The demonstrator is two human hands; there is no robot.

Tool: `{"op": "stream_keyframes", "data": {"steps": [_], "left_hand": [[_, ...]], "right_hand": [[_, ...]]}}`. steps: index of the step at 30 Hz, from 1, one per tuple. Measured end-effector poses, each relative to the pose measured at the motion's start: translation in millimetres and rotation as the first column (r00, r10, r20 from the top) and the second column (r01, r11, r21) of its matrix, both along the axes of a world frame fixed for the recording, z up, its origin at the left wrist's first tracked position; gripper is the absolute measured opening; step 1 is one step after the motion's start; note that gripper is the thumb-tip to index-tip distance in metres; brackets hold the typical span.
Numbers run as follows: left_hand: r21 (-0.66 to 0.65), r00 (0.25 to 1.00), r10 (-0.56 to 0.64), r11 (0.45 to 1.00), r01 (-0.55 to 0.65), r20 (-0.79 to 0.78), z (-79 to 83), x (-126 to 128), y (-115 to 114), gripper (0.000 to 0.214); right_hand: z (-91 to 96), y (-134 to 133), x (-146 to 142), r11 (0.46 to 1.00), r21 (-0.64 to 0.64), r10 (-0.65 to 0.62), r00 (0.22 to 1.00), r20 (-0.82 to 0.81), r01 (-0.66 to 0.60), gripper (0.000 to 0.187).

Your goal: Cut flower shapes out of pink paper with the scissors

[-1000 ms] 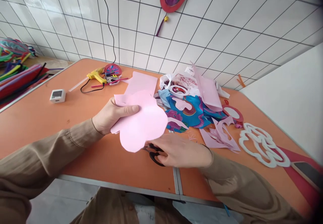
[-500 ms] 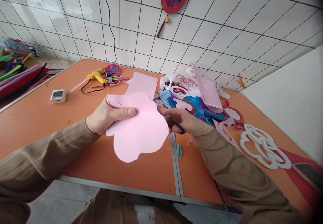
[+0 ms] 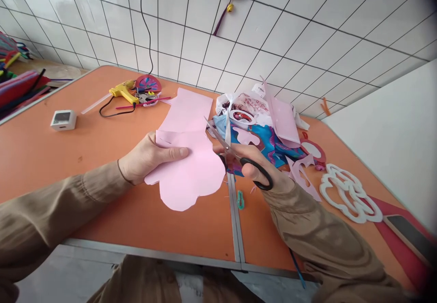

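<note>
My left hand (image 3: 145,158) grips a pink sheet (image 3: 191,171) by its left side, thumb on top and fingers hidden underneath. The sheet's lower and right edges are cut into rounded, cloud-like lobes. In my right hand (image 3: 254,157) are black-handled scissors (image 3: 226,148), their blades spread and pointing up and left, just beside the sheet's right edge. Behind the held sheet, another pink sheet (image 3: 191,107) lies on the table.
A yellow glue gun (image 3: 124,93) and a small white device (image 3: 63,120) are at the left. Bags and scraps, with a folded pink sheet (image 3: 284,118), pile up at the back. White cloud-shaped outlines (image 3: 351,193) lie right; a green clip (image 3: 241,200) sits near the table seam.
The scissors have come away from the sheet's edge, and their blades now show spread apart. The pink sheet has turned slightly in my left hand. The whole view has shifted a little.
</note>
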State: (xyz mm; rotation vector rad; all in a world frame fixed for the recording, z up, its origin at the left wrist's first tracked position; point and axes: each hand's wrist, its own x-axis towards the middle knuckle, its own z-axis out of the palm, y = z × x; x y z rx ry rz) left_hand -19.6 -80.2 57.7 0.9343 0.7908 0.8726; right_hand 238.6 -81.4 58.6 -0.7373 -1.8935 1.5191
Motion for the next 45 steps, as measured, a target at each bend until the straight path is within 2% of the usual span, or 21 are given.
{"op": "stream_keyframes", "data": {"steps": [6, 9, 15, 20, 25, 31, 39, 42, 45], "left_hand": [[-0.007, 1.000, -0.019, 1.000, 0.019, -0.016, -2.0, -0.8, 1.0, 0.022], [-0.012, 0.999, -0.036, 0.999, 0.036, -0.007, -1.9, -0.4, 0.9, 0.020], [-0.047, 0.999, -0.041, 0.998, 0.040, -0.009, -2.6, 0.7, 1.1, 0.021], [-0.087, 0.999, -0.036, 0.996, 0.034, -0.017, -3.6, 2.0, 1.1, 0.022], [-0.092, 1.000, -0.012, 0.996, 0.012, 0.001, -5.1, 3.0, 0.6, 0.022], [-0.098, 0.998, 0.018, 0.995, -0.013, 0.055, -5.8, 5.9, -2.2, 0.021], [-0.096, 0.997, 0.008, 0.995, -0.001, 0.076, -6.8, 8.0, -4.2, 0.019], [-0.126, 0.994, 0.017, 0.992, -0.004, 0.105, -6.9, 8.0, -5.1, 0.021], [-0.172, 0.991, 0.033, 0.985, -0.010, 0.133, -6.2, 8.8, -6.0, 0.026]], "right_hand": [[-3.3, 2.3, -0.5, 0.998, 0.069, 0.002, 0.999, 0.039, -0.005, 0.060], [-4.2, 3.4, -1.8, 0.995, 0.099, -0.009, 0.994, 0.107, -0.001, 0.061], [4.7, -0.8, -3.4, 0.994, 0.103, -0.047, 0.980, 0.193, 0.027, 0.068], [7.0, -2.7, -3.6, 0.995, 0.091, -0.064, 0.975, 0.211, 0.046, 0.064], [1.0, -1.0, -6.1, 0.995, 0.073, -0.072, 0.986, 0.151, 0.062, 0.063], [-9.2, -0.1, -11.7, 0.991, 0.114, -0.066, 0.998, 0.013, 0.064, 0.057], [-10.3, -5.1, -17.5, 0.987, 0.130, -0.089, 0.996, -0.029, 0.092, 0.054], [-12.0, -5.7, -17.5, 0.988, 0.113, -0.106, 0.994, -0.017, 0.107, 0.057], [-17.5, -4.1, -15.9, 0.989, 0.081, -0.117, 0.990, -0.080, 0.123, 0.057]]}}
